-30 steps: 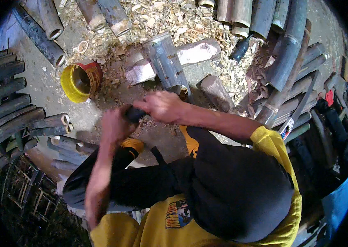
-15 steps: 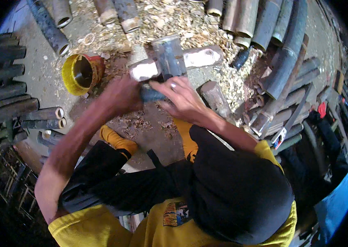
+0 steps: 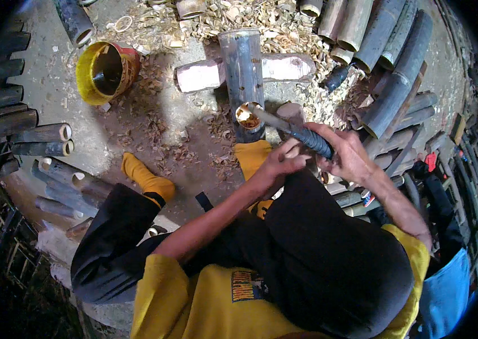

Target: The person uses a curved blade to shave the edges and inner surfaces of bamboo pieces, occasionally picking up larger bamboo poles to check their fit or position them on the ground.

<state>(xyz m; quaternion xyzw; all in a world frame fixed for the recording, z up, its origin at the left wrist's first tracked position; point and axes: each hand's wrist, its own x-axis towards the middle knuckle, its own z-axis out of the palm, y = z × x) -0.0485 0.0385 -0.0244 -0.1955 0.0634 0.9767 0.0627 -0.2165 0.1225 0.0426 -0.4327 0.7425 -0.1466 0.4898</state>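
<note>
My right hand (image 3: 343, 155) is closed around the dark wrapped handle of a narrow-bladed tool (image 3: 311, 139). Its metal blade points up and left, with the tip over the cut opening of a dark bamboo tube (image 3: 241, 65). Brown bits show inside that pale-rimmed opening near the tube's lower end. Just below the tool's handle is my left hand (image 3: 284, 165), fingers curled together; whatever they may hold is hidden. The tube lies across a pale, rough wooden block (image 3: 200, 76), and neither hand touches it.
A yellow and red bucket (image 3: 110, 76) stands at the left. Wood chips (image 3: 210, 22) cover the floor beyond the tube. Bamboo lengths (image 3: 394, 96) are piled at the right, and more bamboo (image 3: 1, 121) is stacked at the left. A short log (image 3: 291, 112) sits beside the tube.
Both hands have left the tube's near end and come toward me and to the right. The cut opening, hidden before, now shows. The tool is visible in my right hand.
</note>
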